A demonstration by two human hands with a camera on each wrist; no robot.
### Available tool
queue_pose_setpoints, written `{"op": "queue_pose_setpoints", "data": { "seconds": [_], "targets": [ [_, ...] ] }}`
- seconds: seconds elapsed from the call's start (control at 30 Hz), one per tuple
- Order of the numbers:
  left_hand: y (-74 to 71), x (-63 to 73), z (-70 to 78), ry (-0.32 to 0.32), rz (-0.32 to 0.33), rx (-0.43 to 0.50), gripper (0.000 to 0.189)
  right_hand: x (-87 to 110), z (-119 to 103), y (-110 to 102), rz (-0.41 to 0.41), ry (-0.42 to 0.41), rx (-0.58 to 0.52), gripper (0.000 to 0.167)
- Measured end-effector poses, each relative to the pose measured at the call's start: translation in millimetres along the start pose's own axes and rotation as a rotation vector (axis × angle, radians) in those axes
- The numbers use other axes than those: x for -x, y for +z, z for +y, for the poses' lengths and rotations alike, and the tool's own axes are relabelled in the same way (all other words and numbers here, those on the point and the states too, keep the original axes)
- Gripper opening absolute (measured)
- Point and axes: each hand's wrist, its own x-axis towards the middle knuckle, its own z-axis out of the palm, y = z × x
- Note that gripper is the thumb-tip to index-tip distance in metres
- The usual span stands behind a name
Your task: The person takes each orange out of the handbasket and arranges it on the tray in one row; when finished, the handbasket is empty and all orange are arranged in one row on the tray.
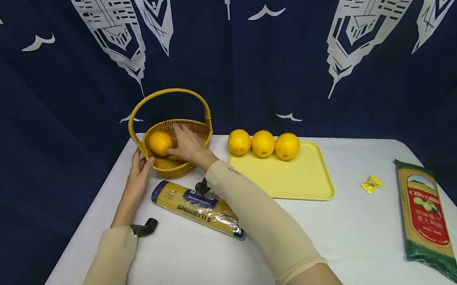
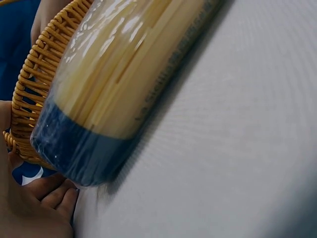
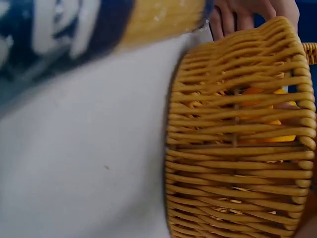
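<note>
A wicker basket with a tall arched handle stands at the table's back left, one orange inside it. My left hand grips the basket's left side near the handle's foot, thumb by the rim. Inside the basket, my right hand has its fingers extended beside that orange; the thumb is close to the fruit's lower right, and whether it touches is unclear. Through the weave, the right wrist view shows parts of the orange. A spaghetti packet lies in front of the basket, below my right forearm.
Right of the basket is a yellow tray, with three oranges in a row along its back edge. Farther right lie a small yellow-wrapped candy and a green-ended pasta packet. A dark blue printed curtain hangs behind the table.
</note>
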Motion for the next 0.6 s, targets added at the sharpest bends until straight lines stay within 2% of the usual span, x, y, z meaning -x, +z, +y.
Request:
{"op": "queue_pose_setpoints", "data": {
  "seconds": [0.1, 0.23, 0.37, 0.6],
  "targets": [
    [1.3, 0.6, -0.9, -0.008, 0.003, -0.019, 0.076, -1.9, -2.5, -0.9, -0.05, -0.082, -0.03, 0.079],
    [1.7, 0.8, 0.1, -0.013, 0.007, -0.028, 0.077, -3.3, -5.3, -1.4, -0.076, -0.157, -0.1, 0.073],
    [1.9, 0.9, 2.7, -0.018, -0.004, -0.027, 0.078, -2.8, -8.5, -1.1, -0.061, -0.156, -0.164, 0.067],
    [-0.9, 1.8, 4.5, -0.03, -0.012, -0.006, 0.076, -1.1, -14.6, 3.7, -0.108, -0.144, -0.098, 0.08]
  ]
}}
